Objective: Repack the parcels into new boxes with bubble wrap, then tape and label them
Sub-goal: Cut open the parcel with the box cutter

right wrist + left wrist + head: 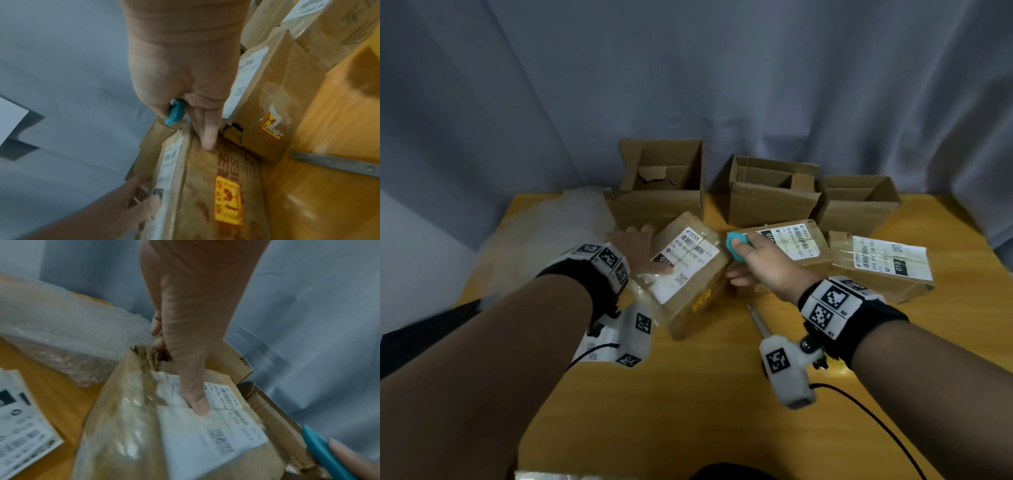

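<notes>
1. Head view: a taped parcel (690,274) with a white shipping label (685,262) is held tilted above the yellow table (688,411), in front of three opened cardboard boxes (661,181). It is steadied by the left hand (640,251), whose thumb lies across the label while the fingers reach round the far left edge. A small teal cutter (736,245) is pinched in the right hand (760,263) at the parcel's upper right corner, and the lower fingers of that hand rest against the parcel's right side. Two more labelled parcels (880,265) lie to the right, bubble wrap (558,236) at the left rear, and a grey metal tool (756,322) just below the right hand.

2. Left wrist view: the thumb (197,405) is pressed flat on the label; the other fingers are curled over the torn far edge, so the parcel is gripped. Glossy tape is seen across the parcel's face. A sheet of printed labels (22,426) lies on the table.

3. Right wrist view: the cutter (174,113) is clamped between thumb and curled fingers, and one straight finger (207,134) is laid on the parcel's side panel.

4. The step is judged to be the slitting of the old tape. The cut would best be kept shallow and run along the flap seam, away from the left thumb, with the parcel set down flat first so that it cannot twist.
</notes>
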`<action>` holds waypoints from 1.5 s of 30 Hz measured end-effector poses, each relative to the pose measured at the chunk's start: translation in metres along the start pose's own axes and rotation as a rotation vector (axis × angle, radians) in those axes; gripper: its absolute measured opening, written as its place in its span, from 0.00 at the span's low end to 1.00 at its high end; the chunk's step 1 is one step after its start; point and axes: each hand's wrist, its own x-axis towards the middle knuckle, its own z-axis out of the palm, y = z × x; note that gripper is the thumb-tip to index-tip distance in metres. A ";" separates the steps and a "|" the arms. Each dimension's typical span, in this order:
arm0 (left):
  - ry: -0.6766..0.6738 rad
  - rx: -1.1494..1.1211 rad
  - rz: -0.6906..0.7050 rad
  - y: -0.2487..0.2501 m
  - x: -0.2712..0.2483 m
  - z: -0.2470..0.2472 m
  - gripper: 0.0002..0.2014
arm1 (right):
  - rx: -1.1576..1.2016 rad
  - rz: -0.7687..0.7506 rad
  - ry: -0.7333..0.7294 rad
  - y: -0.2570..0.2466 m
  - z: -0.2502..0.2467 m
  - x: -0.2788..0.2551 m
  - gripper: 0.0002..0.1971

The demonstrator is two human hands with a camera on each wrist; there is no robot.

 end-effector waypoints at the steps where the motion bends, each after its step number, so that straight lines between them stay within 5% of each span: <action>1: -0.005 -0.026 0.012 -0.003 -0.005 0.003 0.41 | -0.006 -0.023 -0.002 -0.001 0.001 0.002 0.19; 7: 0.034 -0.102 0.154 0.003 -0.032 0.019 0.37 | -0.017 -0.093 0.028 -0.006 0.015 0.022 0.13; 10: -0.051 0.137 0.312 -0.001 -0.038 0.016 0.31 | 0.060 -0.074 -0.003 -0.009 0.018 0.028 0.12; 15: 0.028 0.509 0.437 0.014 -0.029 -0.004 0.52 | -0.080 -0.135 0.107 -0.011 0.011 0.022 0.07; 20: 0.002 0.771 0.697 0.051 -0.010 -0.012 0.45 | -0.047 -0.192 0.193 -0.001 -0.009 0.010 0.02; 25: -0.076 0.729 0.605 0.052 -0.008 -0.017 0.67 | -0.143 -0.168 0.150 0.009 -0.016 0.001 0.15; 32: -0.052 0.560 0.483 0.036 -0.016 0.005 0.65 | -0.183 -0.024 0.201 0.007 -0.007 0.005 0.13; 37: -0.052 0.491 0.455 0.031 -0.025 0.001 0.66 | -0.223 -0.092 0.152 0.006 0.002 0.004 0.13; 45: -0.086 0.518 0.346 0.030 -0.007 -0.012 0.64 | 0.020 -0.125 0.190 0.001 0.011 0.020 0.14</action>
